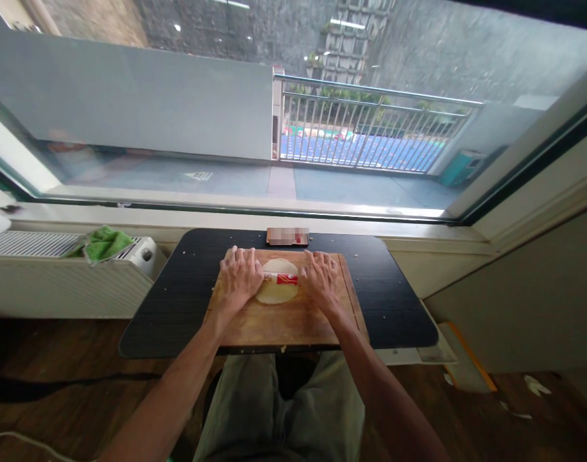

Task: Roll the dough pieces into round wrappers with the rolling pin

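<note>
A flat round of pale dough [275, 294] lies on a wooden cutting board [283, 330]. Across the dough runs a rolling pin [287, 279], its middle showing white with a red label. My left hand [242, 273] is closed over the pin's left end, fingers curled forward and down. Over the right end, my right hand [321, 274] is closed in the same way. Both ends of the pin are hidden under my hands. Dough shows on the far and near sides of the pin.
The board rests on a small black table [403, 314] with crumbs on it. A phone-like object [287, 236] stands at its far edge, before a large window. To the left, a green cloth [105, 244] lies on a white heater [81, 282]. My legs are under the table.
</note>
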Available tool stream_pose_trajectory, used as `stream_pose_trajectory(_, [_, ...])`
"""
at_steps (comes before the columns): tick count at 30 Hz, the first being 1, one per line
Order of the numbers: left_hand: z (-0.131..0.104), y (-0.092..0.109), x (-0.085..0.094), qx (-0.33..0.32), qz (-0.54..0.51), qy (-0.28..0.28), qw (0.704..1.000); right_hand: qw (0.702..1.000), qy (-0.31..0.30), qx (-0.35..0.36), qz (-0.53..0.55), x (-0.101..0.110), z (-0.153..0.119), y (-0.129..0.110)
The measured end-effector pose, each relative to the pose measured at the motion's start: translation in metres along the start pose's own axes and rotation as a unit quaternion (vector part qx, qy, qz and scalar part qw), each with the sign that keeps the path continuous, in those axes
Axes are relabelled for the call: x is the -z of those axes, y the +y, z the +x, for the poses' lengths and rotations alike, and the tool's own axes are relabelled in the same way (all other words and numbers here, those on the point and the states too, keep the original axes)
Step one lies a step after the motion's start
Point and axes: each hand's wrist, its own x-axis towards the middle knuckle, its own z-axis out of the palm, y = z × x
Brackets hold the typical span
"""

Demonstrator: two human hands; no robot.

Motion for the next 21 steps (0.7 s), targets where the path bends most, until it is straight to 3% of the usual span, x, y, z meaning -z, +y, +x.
stream_pose_trajectory(10, [0.045,-0.003,-0.016,-0.008,-0.011,-0.004,1.0,1.0,-0.001,-0.015,0.01,-0.003,0.012,0.0])
stream_pose_trajectory(21, [0.08,-0.001,-0.022,-0.039,-0.019,-0.032,0.999,0.999,-0.009,-0.045,0.023,0.005,0.017,-0.006])
